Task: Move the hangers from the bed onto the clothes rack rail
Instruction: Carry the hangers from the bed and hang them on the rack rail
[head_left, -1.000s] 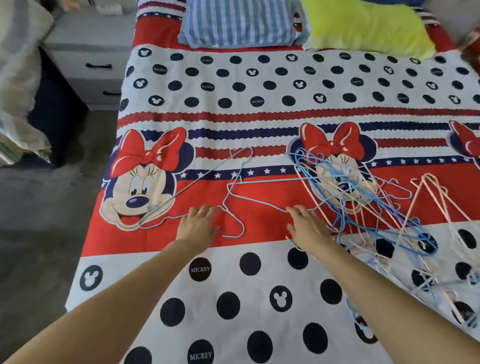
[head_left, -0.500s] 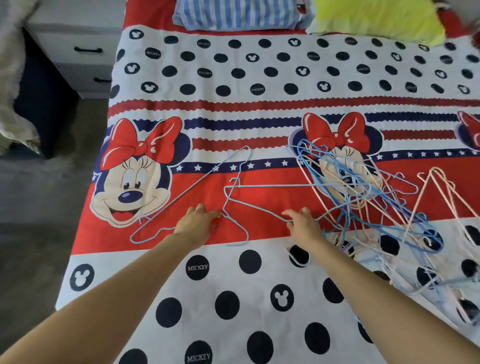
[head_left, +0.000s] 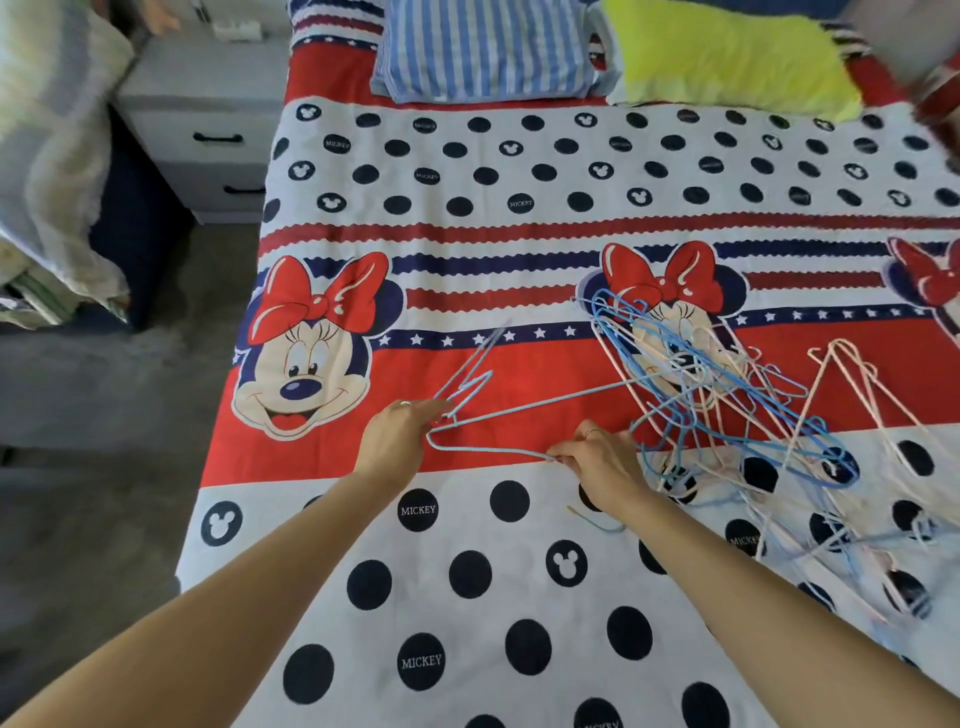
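- The left hand (head_left: 396, 441) grips a thin light-blue wire hanger (head_left: 470, 376) near the middle of the red band of the cartoon-print bedspread (head_left: 467, 571), towards the bed's left half. That hanger looks raised off the cloth and its far end is blurred, so I can't tell whether it is one hanger or two nested together; if two, the loose one could slide off on the way to the rack.
- The right hand (head_left: 605, 460) pinches the end of a second light-blue wire hanger (head_left: 498, 452), whose long arm runs off into the tangled heap of blue and pale-pink wire hangers (head_left: 737, 410) on the bed's right half.
- There lies the chief risk, to my eye: pull that one briskly and the hooks caught round it may drag the whole heap along, or spill some over the near right edge of the bed.
- A pinch at the very tip gives poor control; the wire could twist out of the fingers or spring back.
- A separate group of pale-pink wire hangers (head_left: 841, 374) lies beside the heap, nearer the right edge, and could be snagged too.
- The clothes rack rail is not in sight, so each carry means turning away from the bed with long wires that could catch the striped blue pillow (head_left: 483, 47) or the grey bedside drawers (head_left: 208, 130).
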